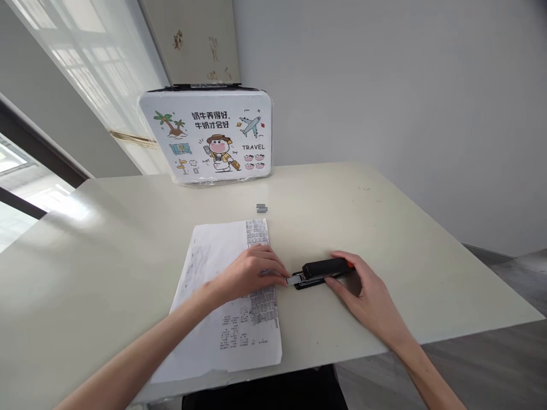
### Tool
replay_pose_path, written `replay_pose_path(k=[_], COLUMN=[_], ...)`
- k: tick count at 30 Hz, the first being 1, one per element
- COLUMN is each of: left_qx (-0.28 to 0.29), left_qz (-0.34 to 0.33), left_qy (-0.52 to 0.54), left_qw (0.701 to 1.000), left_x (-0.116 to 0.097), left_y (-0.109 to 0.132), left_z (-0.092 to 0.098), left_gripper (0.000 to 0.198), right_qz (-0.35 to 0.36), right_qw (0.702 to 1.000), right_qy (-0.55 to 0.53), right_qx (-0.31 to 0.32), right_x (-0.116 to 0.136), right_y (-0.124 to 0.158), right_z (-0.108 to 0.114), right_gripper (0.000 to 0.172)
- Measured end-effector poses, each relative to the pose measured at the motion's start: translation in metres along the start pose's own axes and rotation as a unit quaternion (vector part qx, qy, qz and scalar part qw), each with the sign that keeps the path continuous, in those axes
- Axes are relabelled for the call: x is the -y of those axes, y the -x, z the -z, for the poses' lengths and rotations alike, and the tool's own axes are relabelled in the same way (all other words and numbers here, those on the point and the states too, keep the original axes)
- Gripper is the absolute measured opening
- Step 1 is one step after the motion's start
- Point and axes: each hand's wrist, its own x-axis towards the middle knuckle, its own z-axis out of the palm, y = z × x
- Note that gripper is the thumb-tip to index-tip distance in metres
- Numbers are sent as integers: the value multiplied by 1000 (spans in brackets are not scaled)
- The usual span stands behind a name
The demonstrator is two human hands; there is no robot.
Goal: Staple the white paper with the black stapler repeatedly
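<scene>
A black stapler (327, 267) with an orange-red patch at its rear lies on the table, its nose pointing left. My right hand (367, 290) grips its rear end, thumb on the near side and fingers over the far side. From the nose a silver staple tray (294, 279) sticks out. My left hand (254, 270) is closed in a pinch at the tray's left end. Under that hand and forearm lies a sheet of paper (213, 245), printed near its lower part. Its right edge is densely covered with rows of staples (262, 307).
Small grey staple strips (261, 208) lie beyond the paper. A white cartoon-printed case (217, 136) stands upright at the back of the pale table (405, 256). A grey wall (384, 85) rises behind, and a curtained window (102, 68) is at the left.
</scene>
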Motion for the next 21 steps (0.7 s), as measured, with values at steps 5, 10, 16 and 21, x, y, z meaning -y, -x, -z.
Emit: replay_pose_path(k=[5,10,16,21], left_qx=[-1,2,-11,-19], left_qz=[-19,-29,-28,-6], left_qy=[-37,-110,-163,-179], left_qw=[999,994,986,984], left_x=[0,5,2,-12], left_y=[-18,-28,-27,-3], left_z=[-14,-23,-28,-12], left_gripper=[23,33,37,28], right_qz=[12,-7,-2,-2], right_qw=[1000,1000,1000,999], right_qy=[2,-7,-3,-15], right_qx=[5,22,16,34], right_x=[-1,4,4,0], right_y=[0,1,1,2], right_z=[1,3,3,3], right_gripper=[46,47,46,39])
